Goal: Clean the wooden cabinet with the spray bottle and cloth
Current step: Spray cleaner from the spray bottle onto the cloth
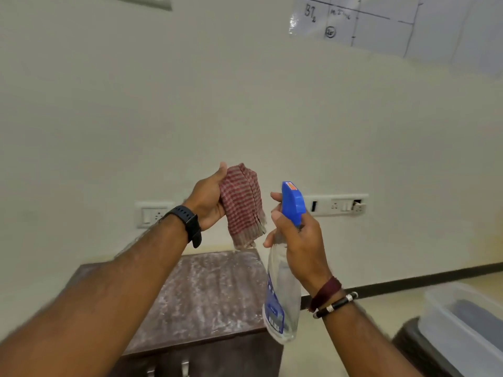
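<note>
My left hand (208, 202) holds up a folded red-and-white checked cloth (243, 206) in front of the wall, above the cabinet. My right hand (295, 240) grips the neck of a clear spray bottle (280, 297) with a blue trigger head (293, 202); the nozzle points left toward the cloth, a short gap away. Below both hands stands the dark wooden cabinet (212, 295), its top covered in whitish dust or smears. Two metal handles show on its front at the bottom edge.
A cream wall lies straight ahead with socket plates (152, 213) left and a switch strip (336, 204) right. A translucent plastic bin (462, 327) sits on a dark stand at lower right. A plastic-covered chart (381, 23) hangs at upper right.
</note>
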